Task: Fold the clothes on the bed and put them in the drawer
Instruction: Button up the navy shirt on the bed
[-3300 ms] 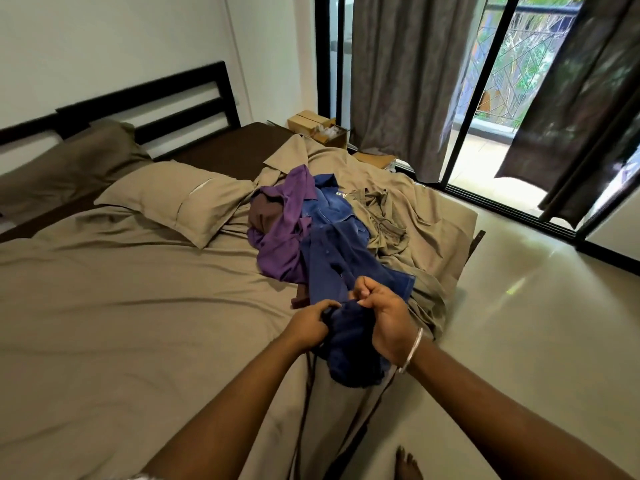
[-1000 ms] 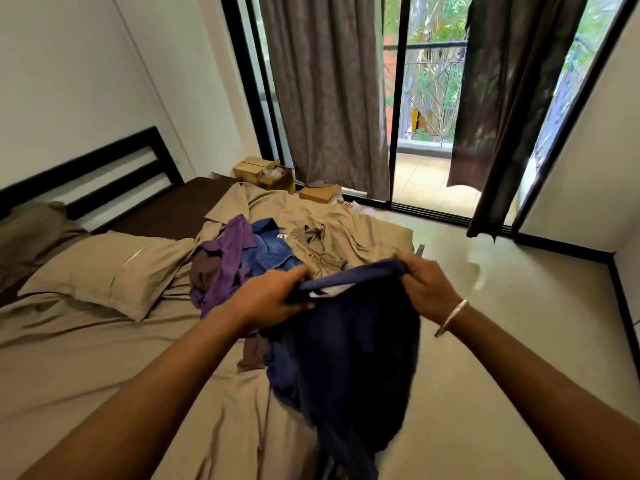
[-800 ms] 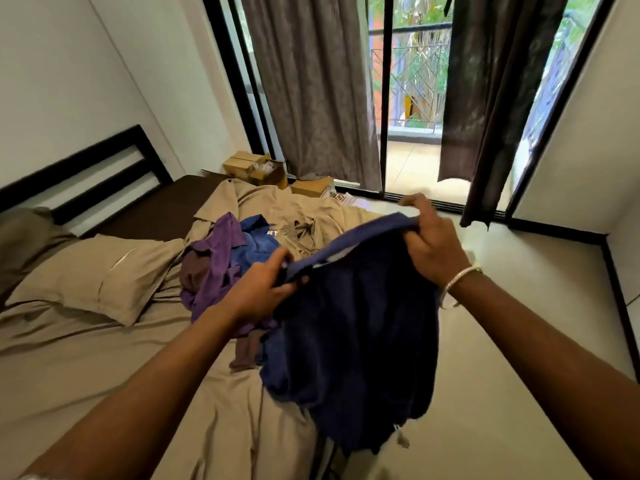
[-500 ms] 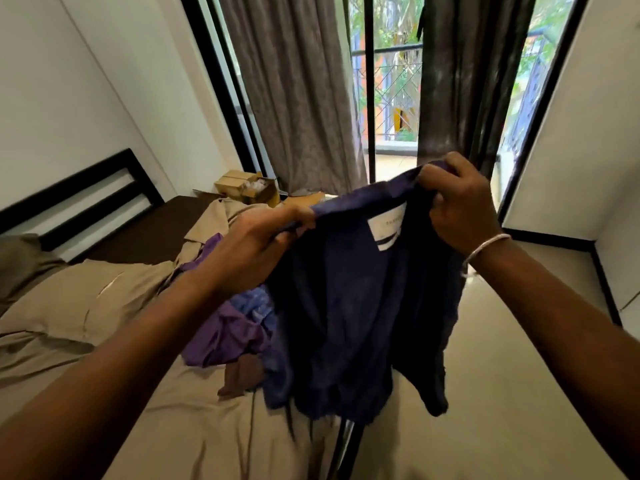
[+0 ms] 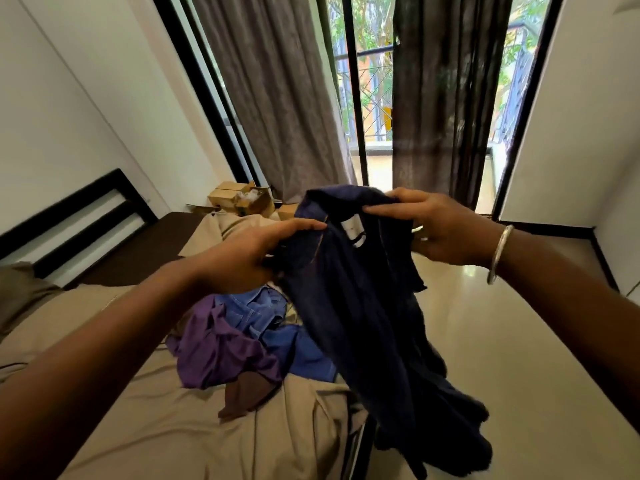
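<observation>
Hanging above the bed's [image 5: 145, 427] near edge, the navy garment [image 5: 360, 306] is held up by its collar: the left hand [image 5: 242, 258] grasps one side, the right hand [image 5: 440, 230] pinches the other. A purple garment [image 5: 221, 351] and blue clothes [image 5: 266, 317] lie heaped on the bed beneath it.

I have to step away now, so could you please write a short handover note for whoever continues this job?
Left hand and right hand both grip the top of the navy garment, held up unfolded over the bed's edge.
Purple garment, blue garment and a brown piece lie heaped on the bed.
Done: nothing visibly folded.
Left: fold everything and put it away; no drawer in view.
</observation>
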### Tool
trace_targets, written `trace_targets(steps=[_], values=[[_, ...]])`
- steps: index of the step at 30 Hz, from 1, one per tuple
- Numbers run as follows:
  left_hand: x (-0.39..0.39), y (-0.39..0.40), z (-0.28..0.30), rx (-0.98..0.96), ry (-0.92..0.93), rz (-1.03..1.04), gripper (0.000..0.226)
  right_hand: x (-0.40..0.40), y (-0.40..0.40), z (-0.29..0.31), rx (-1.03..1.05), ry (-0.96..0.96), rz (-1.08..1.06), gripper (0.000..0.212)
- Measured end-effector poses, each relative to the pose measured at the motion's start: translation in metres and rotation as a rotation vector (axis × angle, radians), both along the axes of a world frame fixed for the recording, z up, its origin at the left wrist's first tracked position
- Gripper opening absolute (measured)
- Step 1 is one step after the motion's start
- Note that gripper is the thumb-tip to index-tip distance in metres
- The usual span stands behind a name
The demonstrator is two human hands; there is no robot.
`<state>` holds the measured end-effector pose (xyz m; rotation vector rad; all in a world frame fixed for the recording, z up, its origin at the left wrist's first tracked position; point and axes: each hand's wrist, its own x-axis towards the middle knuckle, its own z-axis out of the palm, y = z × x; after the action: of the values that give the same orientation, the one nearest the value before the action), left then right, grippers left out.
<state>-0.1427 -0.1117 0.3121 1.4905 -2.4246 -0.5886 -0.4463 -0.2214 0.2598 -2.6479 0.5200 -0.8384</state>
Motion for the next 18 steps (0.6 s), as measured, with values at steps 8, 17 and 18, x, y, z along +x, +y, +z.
trace_targets(steps=[8,17,18], values=[[0.016,-0.021,-0.029,-0.234,-0.613,-0.164,0.111,0.014,0.020,-0.024,0.002,-0.081,-0.117,0.019],[0.106,-0.027,-0.109,-0.377,0.350,-0.272,0.017,0.117,0.058,-0.068,0.241,-0.079,-0.209,0.021],[0.120,-0.027,-0.121,-0.316,0.470,-0.259,0.013,0.134,0.062,-0.076,0.265,-0.087,-0.235,0.021]])
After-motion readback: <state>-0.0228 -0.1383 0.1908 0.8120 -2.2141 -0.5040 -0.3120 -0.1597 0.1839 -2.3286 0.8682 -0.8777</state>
